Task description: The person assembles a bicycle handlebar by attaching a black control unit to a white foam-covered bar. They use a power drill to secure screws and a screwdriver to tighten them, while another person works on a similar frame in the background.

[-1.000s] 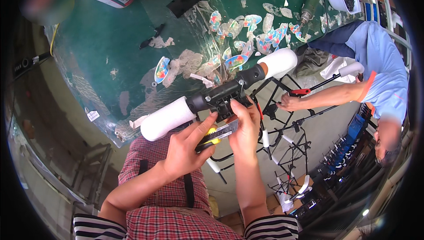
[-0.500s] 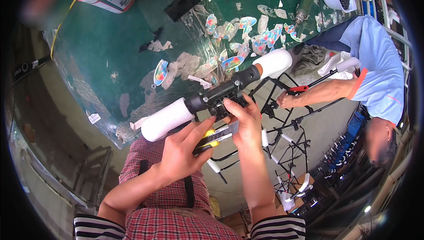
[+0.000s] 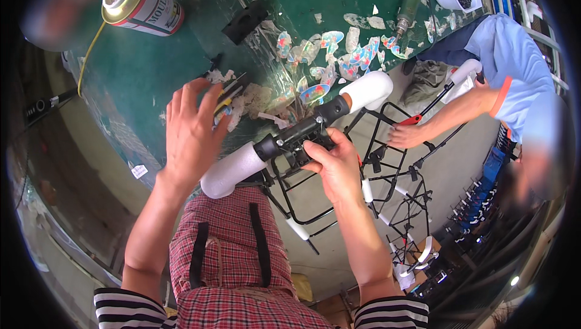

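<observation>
Right hand (image 3: pixel 336 165) around black handlebar (image 3: pixel 296 138)

The right hand (image 3: pixel 336 165) covers the middle of the black handlebar clamp (image 3: pixel 296 138), so the part under the fingers cannot be made out. The left hand (image 3: pixel 192 132) hides most of the small tool (image 3: pixel 229 94) lying on the green table (image 3: pixel 151 69) (only a yellow and dark tip shows). The spray can (image 3: pixel 140 5) is cut off at its base by the picture's upper edge. The co-worker's face is blurred, as is a patch at upper left. The stacked frames (image 3: pixel 411 250) at lower right are too small to tell apart.
</observation>
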A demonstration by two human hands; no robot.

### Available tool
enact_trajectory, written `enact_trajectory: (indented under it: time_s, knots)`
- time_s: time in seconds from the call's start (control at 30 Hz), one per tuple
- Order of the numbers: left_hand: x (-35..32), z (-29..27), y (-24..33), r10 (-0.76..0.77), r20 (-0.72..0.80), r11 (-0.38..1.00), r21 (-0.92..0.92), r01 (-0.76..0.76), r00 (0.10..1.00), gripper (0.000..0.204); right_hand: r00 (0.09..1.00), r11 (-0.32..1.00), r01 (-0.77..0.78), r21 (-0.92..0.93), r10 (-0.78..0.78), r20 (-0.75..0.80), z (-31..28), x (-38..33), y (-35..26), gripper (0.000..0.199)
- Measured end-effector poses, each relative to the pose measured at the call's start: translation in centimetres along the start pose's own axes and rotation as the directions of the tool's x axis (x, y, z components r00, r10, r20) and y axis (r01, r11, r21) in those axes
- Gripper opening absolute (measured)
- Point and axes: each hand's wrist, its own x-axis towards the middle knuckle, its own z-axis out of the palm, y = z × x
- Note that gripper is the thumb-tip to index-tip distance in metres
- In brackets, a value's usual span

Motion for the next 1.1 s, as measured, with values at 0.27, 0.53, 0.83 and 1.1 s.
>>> enact_trajectory:
  time_s: [0.27, 0.53, 0.83, 1.1]
  knots:
    - [0.7, 2.3, 7.9, 0.117, 0.136, 0.826, -0.563, -0.021, 0.984, 0.046, 0.994, 0.997, -0.073, -0.035, 0.076, 0.081, -0.2, 0.2, -1.1, 0.027]
    - [1.0, 2.6, 7.7, 0.117, 0.143, 0.774, -0.633, 0.000, 0.983, 0.040, 0.981, 0.988, -0.137, -0.073, 0.145, 0.125, 0.0, 0.2, -2.4, 0.026]
    - [0.9, 2.5, 6.9, 0.178, 0.126, 0.766, -0.640, -0.057, 0.976, 0.021, 0.974, 0.979, -0.159, -0.127, 0.176, 0.143, 0.3, 0.2, -3.0, 0.032]
    - [1.4, 2.6, 6.3, 0.242, 0.107, 0.765, -0.632, -0.123, 0.964, 0.019, 0.944, 0.987, -0.155, 0.038, 0.136, 0.301, -0.7, -0.1, -2.7, 0.036]
